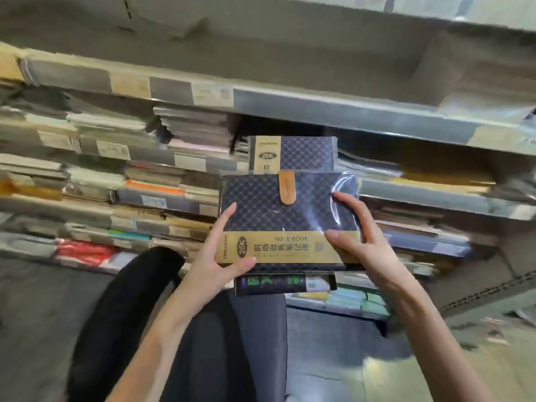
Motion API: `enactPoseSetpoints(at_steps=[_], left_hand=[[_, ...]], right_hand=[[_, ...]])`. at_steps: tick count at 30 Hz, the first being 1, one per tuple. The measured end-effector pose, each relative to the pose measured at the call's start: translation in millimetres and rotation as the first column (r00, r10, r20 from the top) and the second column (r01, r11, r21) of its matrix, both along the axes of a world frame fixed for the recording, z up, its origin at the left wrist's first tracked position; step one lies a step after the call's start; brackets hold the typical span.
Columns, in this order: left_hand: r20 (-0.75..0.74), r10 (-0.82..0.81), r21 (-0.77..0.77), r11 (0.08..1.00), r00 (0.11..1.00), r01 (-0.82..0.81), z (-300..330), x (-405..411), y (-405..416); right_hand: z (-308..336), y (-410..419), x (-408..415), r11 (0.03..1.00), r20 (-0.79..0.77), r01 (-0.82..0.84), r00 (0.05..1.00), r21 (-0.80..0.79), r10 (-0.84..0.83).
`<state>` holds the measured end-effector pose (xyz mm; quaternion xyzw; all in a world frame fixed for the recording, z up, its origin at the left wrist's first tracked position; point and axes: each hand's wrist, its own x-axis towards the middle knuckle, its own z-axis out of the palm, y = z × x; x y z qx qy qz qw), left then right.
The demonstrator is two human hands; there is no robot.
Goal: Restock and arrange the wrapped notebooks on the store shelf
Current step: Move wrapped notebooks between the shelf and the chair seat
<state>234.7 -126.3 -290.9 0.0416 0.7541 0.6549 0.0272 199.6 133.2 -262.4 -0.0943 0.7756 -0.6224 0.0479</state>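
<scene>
Your left hand (216,256) and right hand (358,242) have fingers (346,203) closed around one wrapped navy notebook (278,219), held before the shelf (290,103); a second matching notebook (293,153) sits behind, among blurred stacks (116,181).

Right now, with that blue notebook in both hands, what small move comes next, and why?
Probably push the notebook forward onto the matching one behind it. Both the left hand and right hand grip its sides, and the stack on the shelf shows the same blue pattern.
</scene>
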Motion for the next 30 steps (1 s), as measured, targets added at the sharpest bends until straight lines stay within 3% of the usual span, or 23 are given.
enactPoseSetpoints(at_steps=[7, 14, 25, 30], left_hand=[[0.313, 0.005, -0.011, 1.000, 0.950, -0.001, -143, 33, -35], [0.585, -0.009, -0.006, 1.000, 0.811, 0.015, -283, 66, -61], [0.781, -0.082, 0.117, 0.993, 0.619, -0.015, -409, 60, -64], [0.795, -0.027, 0.002, 0.999, 0.606, 0.042, -428, 67, -61]], right_hand=[[-155, -36, 25, 1.000, 0.276, 0.000, 0.961, 0.000, 0.000], [-306, -65, 55, 0.997, 0.584, 0.062, 0.812, -0.051, -0.021], [-426, -72, 56, 0.991, 0.725, 0.135, 0.681, 0.012, -0.102], [-446, -72, 67, 0.996, 0.705, 0.041, 0.705, 0.076, -0.082]])
